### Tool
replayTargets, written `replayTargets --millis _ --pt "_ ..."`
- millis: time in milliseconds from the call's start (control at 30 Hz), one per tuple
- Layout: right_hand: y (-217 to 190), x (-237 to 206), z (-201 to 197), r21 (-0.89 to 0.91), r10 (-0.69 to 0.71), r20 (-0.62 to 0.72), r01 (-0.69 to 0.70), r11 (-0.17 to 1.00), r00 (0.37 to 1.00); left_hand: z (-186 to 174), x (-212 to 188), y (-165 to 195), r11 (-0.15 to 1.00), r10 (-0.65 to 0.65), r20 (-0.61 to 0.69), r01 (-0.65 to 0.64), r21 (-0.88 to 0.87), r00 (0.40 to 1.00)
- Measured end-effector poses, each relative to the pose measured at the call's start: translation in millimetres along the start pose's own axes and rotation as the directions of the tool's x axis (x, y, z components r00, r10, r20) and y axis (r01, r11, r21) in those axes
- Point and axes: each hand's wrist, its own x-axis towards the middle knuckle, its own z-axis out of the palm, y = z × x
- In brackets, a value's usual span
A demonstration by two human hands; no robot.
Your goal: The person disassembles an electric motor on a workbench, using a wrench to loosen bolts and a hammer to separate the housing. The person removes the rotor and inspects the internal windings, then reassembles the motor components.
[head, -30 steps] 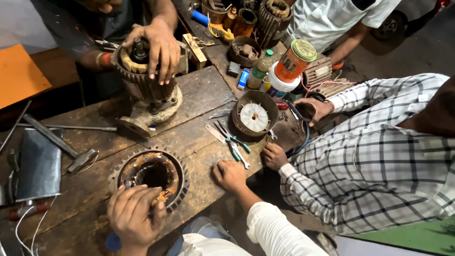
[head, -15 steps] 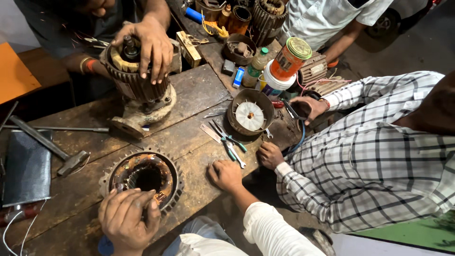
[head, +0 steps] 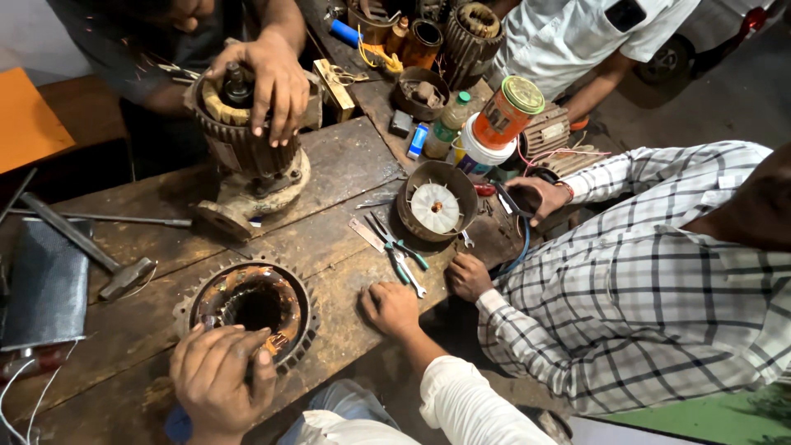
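Observation:
A round motor stator (head: 251, 306) with copper windings lies flat on the worn wooden table (head: 346, 177). My left hand (head: 216, 377) rests on its near rim, fingers spread over the windings, and a blue object shows just below the hand. My right hand (head: 390, 308), in a white sleeve, lies on the table with its fingers curled and holds nothing. Green-handled pliers (head: 401, 255) lie just beyond it.
Across the table a person's hand (head: 270, 82) presses on an upright motor body (head: 245, 156). A person in a checked shirt (head: 659, 288) sits at right, hands near a fan cover (head: 435, 202). A hammer (head: 91, 251) lies at left. Jars, bottles and motor parts crowd the back.
My left hand has shifted slightly on the stator's rim. My right hand stays on the table. The other person's hand stays on the upright motor.

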Motion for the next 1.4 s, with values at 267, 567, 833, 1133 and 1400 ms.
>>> replayTargets --millis 267,567,833,1133,1400 --pt "0.6 0.2 2.0 0.000 0.032 0.016 -0.032 0.999 0.999 2.0 -2.1 -1.9 1.000 0.005 0.007 -0.005 0.018 1.000" --pt "2.0 1.0 2.2 0.009 -0.011 -0.009 0.011 1.000 1.000 3.1 -3.7 -2.0 1.000 0.011 0.007 -0.011 0.007 1.000" --pt "0.4 0.7 -1.1 0.006 0.006 -0.004 -0.006 1.000 1.000 2.1 -0.6 0.6 1.000 0.010 0.010 -0.010 0.009 1.000" --pt "2.3 -0.2 1.7 -0.010 -0.001 0.011 0.001 1.000 1.000 -1.1 2.6 4.2 1.000 0.007 -0.012 -0.007 -0.003 1.000" --pt "2.6 -1.1 3.6 -0.029 0.027 0.010 -0.027 0.999 1.000 -0.7 2.4 5.5 1.000 -0.001 -0.008 0.001 0.006 1.000"
